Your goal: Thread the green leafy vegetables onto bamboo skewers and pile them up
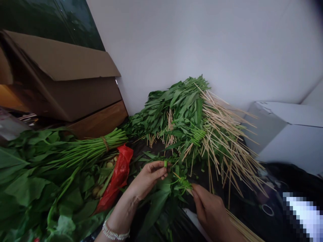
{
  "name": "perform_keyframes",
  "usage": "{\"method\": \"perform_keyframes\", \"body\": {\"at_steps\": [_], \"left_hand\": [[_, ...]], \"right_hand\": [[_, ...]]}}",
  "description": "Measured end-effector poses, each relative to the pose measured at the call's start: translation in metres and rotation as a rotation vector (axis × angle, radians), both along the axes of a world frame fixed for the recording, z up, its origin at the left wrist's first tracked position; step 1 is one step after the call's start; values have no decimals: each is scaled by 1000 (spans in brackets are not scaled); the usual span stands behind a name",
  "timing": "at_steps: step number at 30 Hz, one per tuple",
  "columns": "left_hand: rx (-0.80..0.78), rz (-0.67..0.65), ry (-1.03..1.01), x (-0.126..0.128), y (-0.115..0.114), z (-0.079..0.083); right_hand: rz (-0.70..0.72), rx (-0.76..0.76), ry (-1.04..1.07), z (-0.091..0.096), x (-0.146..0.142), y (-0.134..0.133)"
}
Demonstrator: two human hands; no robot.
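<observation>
My left hand (153, 173), with a beaded bracelet at the wrist, pinches a short piece of green stem (165, 164) between thumb and fingers. Lower to the right, my right hand (210, 204) is closed on a thin wooden skewer (176, 175). Bright green stem pieces (184, 183) sit bunched along that skewer, just beyond my right fingers. Long green leaves (157, 205) hang beneath both hands. Farther off lies a heap of leafy greens (176, 95), with many pale skewers (227, 131) fanned out on its right side.
On the left lie broad-leaved greens, their stems (88, 148) tied in a bundle, beside a red plastic bag (119, 171). An open cardboard box (75, 95) stands behind them. A white box (290, 137) is at the right, near black plastic (290, 171). A pale wall (191, 40) closes the back.
</observation>
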State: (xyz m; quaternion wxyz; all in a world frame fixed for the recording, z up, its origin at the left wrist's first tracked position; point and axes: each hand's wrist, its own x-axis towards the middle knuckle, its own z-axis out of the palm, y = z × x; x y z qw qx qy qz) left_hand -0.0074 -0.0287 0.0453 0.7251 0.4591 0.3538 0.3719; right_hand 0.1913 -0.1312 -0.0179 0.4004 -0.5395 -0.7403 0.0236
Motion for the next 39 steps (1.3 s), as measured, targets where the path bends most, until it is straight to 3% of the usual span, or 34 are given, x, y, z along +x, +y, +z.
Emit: {"method": "perform_keyframes", "body": {"at_steps": [9, 22, 33, 39], "left_hand": [[162, -95, 74, 2, -1, -5], [193, -47, 116, 0, 0, -13], [105, -69, 99, -2, 3, -18], [208, -67, 223, -1, 2, -12]], "right_hand": [[12, -27, 44, 1, -1, 0], [22, -42, 42, 1, -2, 0], [68, -72, 56, 1, -2, -2], [36, -71, 39, 2, -4, -1]]}}
